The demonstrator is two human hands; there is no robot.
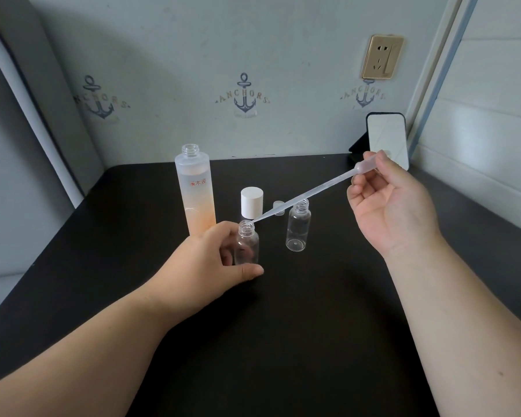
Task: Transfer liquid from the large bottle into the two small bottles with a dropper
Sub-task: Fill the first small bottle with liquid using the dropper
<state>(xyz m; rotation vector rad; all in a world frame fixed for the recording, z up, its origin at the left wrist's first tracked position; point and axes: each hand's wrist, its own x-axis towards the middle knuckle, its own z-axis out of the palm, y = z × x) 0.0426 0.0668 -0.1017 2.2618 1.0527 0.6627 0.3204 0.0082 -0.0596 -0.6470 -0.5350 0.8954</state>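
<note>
The tall frosted large bottle [196, 191], uncapped and holding orange-tinted liquid, stands upright at the back left of the black table [283, 341]. My left hand [211, 257] grips one clear small bottle [247, 243] around its body. My right hand [394, 203] pinches the bulb of a clear plastic dropper [307, 194], which slants down to the left. Its tip sits at the open mouth of the held bottle. The second small bottle [298, 225] stands open and apart, to the right.
A white cap [252, 202] stands behind the held bottle, and a small clear cap [278, 207] lies beside it. A phone on a stand [387, 139] leans at the back right corner. Walls close the table behind and on both sides.
</note>
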